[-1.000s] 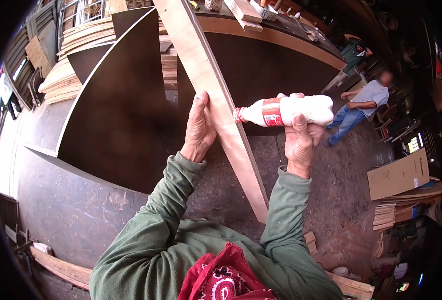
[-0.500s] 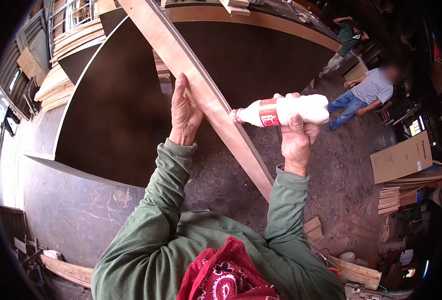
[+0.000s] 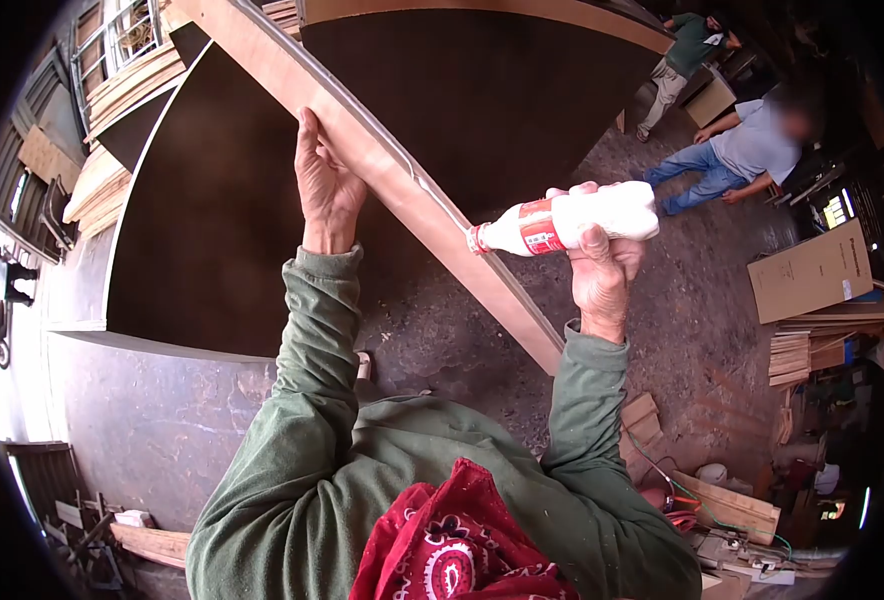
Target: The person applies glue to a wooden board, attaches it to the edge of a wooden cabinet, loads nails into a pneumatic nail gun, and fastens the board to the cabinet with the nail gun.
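A long wooden board [image 3: 382, 180] slants from the upper left down to the right in front of me. My left hand [image 3: 328, 190] grips its lower edge, thumb on the broad face. My right hand [image 3: 603, 265] is wrapped round a white plastic bottle [image 3: 602, 215] with a red label, held on its side. The bottle's red cap end is at the board's narrow edge, and a whitish streak shows along that edge up and left of it. The fingertips of my right hand show above the bottle.
A large dark panel [image 3: 212, 210] with a curved edge stands at left, and another dark panel [image 3: 462, 80] behind the board. Two people [image 3: 752, 145] [image 3: 690, 50] are at the upper right. Stacked wood [image 3: 790, 357] and a cardboard sheet [image 3: 812, 272] lie at right.
The board has tilted further toward horizontal, and my left hand has moved up and left with it. A whitish streak now shows along the edge. The nearer person has shifted.
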Demonstrator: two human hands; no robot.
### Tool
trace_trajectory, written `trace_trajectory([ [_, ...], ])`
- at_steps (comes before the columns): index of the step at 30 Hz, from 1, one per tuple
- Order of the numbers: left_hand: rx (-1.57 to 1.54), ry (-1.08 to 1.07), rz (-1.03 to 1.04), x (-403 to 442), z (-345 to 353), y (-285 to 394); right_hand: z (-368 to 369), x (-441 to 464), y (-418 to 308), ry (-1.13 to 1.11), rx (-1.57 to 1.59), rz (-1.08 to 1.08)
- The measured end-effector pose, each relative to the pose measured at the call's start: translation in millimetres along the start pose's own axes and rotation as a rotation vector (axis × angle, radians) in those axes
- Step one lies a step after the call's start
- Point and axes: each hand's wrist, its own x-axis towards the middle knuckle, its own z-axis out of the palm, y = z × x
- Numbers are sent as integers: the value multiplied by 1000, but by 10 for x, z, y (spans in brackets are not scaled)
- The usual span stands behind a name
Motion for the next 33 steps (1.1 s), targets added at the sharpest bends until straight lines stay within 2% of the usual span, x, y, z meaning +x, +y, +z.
trace_trajectory([
  [4, 2, 57, 30, 4, 6, 88, -89, -162, -85, 12, -30, -2],
  [26, -31, -80, -12, -24, -14, 379, -741, -764, -477, 41, -123, 15],
  [33, -21, -19, 13, 72, -120, 494, -905, -927, -624, 88, -162, 43],
])
